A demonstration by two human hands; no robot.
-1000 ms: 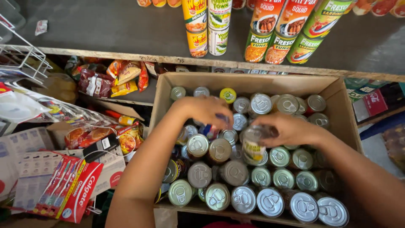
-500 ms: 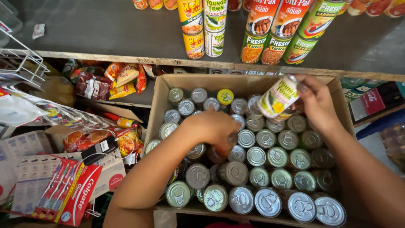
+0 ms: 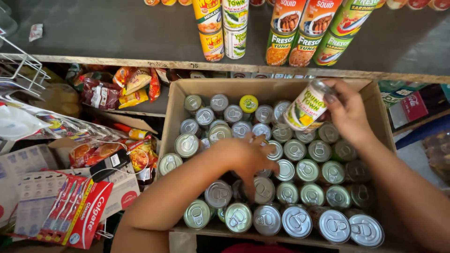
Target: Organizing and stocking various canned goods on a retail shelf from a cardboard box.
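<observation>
Head view, right hand (image 3: pixel 349 115): fingers pinch a tilted can (image 3: pixel 307 107), upper right, above the box (image 3: pixel 176 100).
Left hand (image 3: pixel 248 157): centre, fingers curled among packed cans (image 3: pixel 300 194); grip unclear.
Risk: the tilted can could slip onto the cans below.

left hand (image 3: pixel 243 157) hides several cans (image 3: pixel 262 187) in the cardboard box (image 3: pixel 176 100).

Both arms are bare from hand to elbow, with no sleeves, watch or bracelets. The left hand (image 3: pixel 246 157) carries no ring. The right hand (image 3: pixel 349 112) shows what may be dark nail polish, though blurred.
</observation>
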